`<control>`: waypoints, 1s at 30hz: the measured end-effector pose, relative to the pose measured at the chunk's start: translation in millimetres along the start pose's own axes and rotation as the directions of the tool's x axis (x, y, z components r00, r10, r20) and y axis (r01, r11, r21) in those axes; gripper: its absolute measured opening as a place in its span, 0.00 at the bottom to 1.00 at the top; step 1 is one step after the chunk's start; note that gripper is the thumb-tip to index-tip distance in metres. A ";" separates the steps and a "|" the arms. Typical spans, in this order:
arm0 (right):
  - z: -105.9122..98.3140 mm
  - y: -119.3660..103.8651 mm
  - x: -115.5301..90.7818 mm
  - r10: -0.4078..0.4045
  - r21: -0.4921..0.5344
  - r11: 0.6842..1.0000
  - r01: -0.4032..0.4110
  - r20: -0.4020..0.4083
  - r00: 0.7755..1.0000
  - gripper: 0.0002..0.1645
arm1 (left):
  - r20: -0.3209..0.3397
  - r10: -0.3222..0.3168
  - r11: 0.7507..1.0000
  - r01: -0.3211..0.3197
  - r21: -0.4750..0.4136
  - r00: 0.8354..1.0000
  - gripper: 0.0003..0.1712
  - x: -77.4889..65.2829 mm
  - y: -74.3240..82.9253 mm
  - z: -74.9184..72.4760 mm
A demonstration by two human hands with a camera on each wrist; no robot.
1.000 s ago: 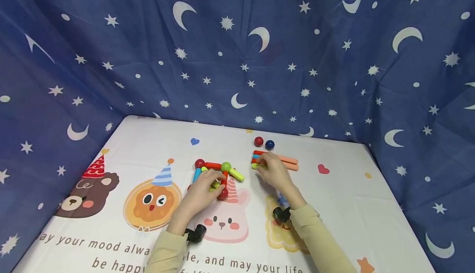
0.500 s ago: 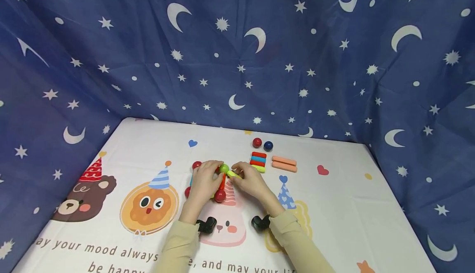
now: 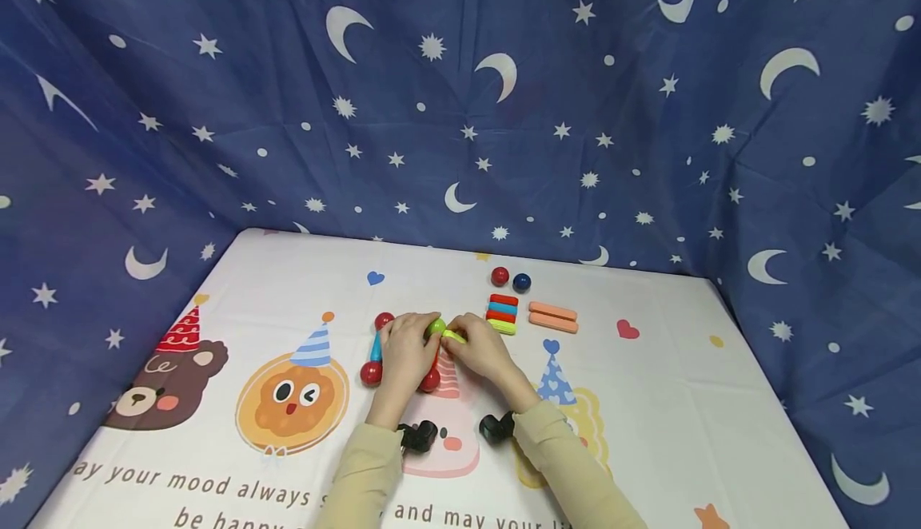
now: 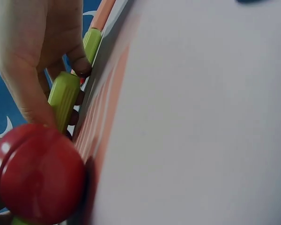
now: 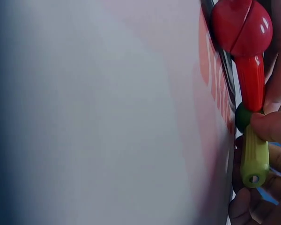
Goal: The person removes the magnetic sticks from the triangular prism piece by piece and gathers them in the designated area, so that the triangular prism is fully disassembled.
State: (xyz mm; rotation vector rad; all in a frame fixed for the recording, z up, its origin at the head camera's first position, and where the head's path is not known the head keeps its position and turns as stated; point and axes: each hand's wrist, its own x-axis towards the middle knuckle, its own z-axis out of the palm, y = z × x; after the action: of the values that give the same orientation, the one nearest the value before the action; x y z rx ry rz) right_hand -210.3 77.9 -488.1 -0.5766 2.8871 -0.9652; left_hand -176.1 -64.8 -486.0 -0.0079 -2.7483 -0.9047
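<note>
My left hand [image 3: 408, 349] grips a green ball [image 3: 436, 327] between thumb and fingers, over a frame of balls and rods on the table. My right hand [image 3: 482, 345] pinches a yellow-green toy rod [image 5: 255, 157], one end meeting the green ball; a hole shows in its free end. A red rod [image 5: 250, 82] links the green ball to a red ball [image 5: 241, 26]. Left of my left hand are a blue rod [image 3: 376, 347] and two more red balls, one at the near corner [image 3: 371, 373]. My left hand hides the frame's middle.
Beyond my right hand lie stacked short rods [image 3: 502, 315] in red, blue and yellow-green, beside two orange rods [image 3: 552, 316]. Behind them sit a loose red ball [image 3: 500, 276] and a dark blue ball [image 3: 521, 283]. A star-patterned curtain [image 3: 460, 113] stands behind the table.
My right hand has left the spare rods and come left to pinch the yellow-green rod by the green ball. My left hand has moved up from the frame's middle onto the green ball.
</note>
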 end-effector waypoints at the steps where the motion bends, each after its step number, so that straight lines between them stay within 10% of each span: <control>1: -1.0 0.4 -0.1 -0.011 -0.007 1.000 0.011 0.000 1.000 0.10 | -0.001 -0.006 1.000 0.006 0.000 1.000 0.19 0.2 0.4 1.0; 14: -23.0 9.0 -11.9 -0.086 -0.043 0.995 0.089 0.065 0.994 0.10 | -0.008 -0.026 0.999 0.025 -0.022 1.000 0.19 1.2 2.2 3.4; 30: -44.7 36.7 -35.8 -0.001 -0.211 0.977 -0.033 -0.159 0.987 0.13 | 0.060 0.018 0.998 -0.015 -0.053 0.998 0.21 -2.3 0.7 -7.3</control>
State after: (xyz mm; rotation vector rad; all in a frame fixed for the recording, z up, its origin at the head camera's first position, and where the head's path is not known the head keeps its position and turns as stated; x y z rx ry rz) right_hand -196.3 143.4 -476.3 -0.5086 3.1576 -0.7346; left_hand -172.1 -68.4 -480.5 -0.0686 -2.7746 -0.9872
